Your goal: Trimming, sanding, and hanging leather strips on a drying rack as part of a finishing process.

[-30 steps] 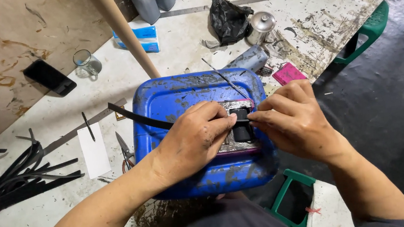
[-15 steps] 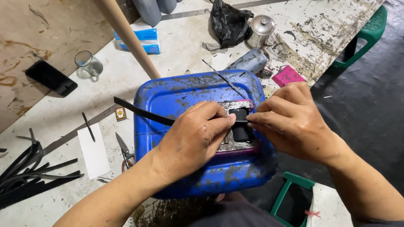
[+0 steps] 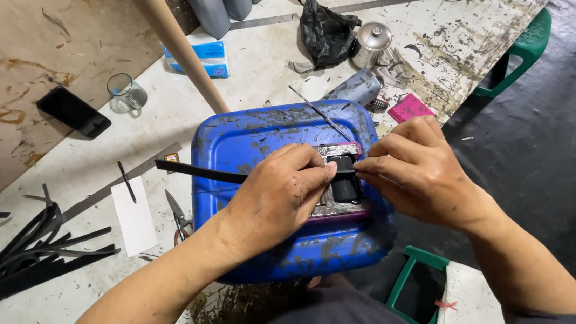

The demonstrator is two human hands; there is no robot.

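Resting at the centre of the frame, a blue plastic container [image 3: 258,144] is laid flat, and both hands are worked on top of it. The left hand [image 3: 274,198] is set over the container's middle, its fingertips [image 3: 321,174] pinched together on a narrow black strip [image 3: 197,171]. From under that hand the strip is run out to the left, ending just over the container's upper left edge. The right hand [image 3: 419,174] is placed just right of centre, its thumb and forefinger closed on the same strip where it meets a small black block [image 3: 344,185]. The block is seated on a grey plate [image 3: 349,209] on the container's top. Whether the strip is threaded through the block cannot be told, as the fingers cover the joint.

Surroundings, noted by place:
- Left of the container: a white paper slip [image 3: 135,215] with a black pen [image 3: 126,181] on its upper end, and scissors [image 3: 179,215] beside it.
- Far left: a heap of black strips [image 3: 23,258].
- Upper left: a black phone [image 3: 73,112] on the brown board, a glass mug [image 3: 126,93] near it.
- Top centre: a wooden pole [image 3: 174,42] slanted across a blue and white box [image 3: 199,58].
- Upper centre: a black plastic bag [image 3: 325,31], a lidded metal cup [image 3: 370,45] just beside it, a pink card [image 3: 409,108] lower right of these.
- Right edge and bottom: green plastic stools [image 3: 523,48].
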